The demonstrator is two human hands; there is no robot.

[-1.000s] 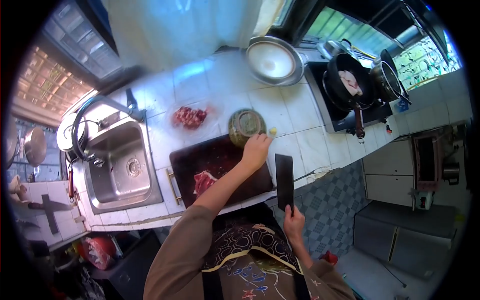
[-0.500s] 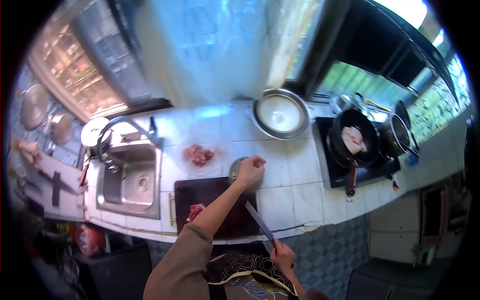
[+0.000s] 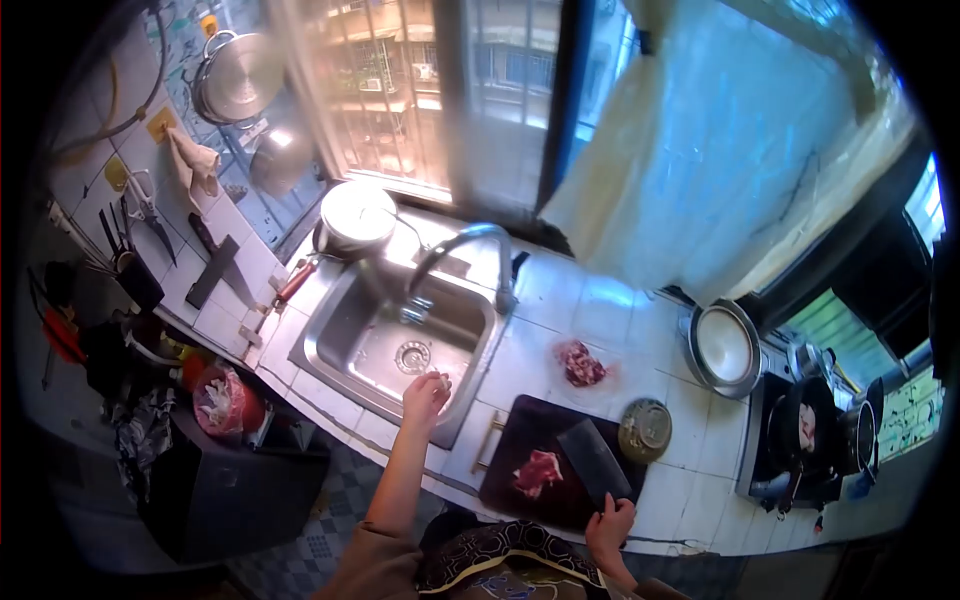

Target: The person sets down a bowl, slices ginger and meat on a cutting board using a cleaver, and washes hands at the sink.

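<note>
Head view: cleaver (image 3: 593,460), handle mostly hidden, right hand (image 3: 610,524) grip clamped on it; left hand (image 3: 426,396) at sink (image 3: 372,348), grip indeterminable.

We read no text, label, brand, number or sign, on worktop (image 3: 690,440) or beyond its edges.

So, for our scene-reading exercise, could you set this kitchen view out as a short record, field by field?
Left hand: over the sink, fingers curled; unclear whether it holds anything
Right hand: gripping a cleaver by its handle
Blade position: over the dark cutting board, right of the red meat piece
Beyond the board: pile of small meat pieces
Board's right edge: round greenish bowl, seemingly upside down
Far right: black pan with a pale piece inside
</note>
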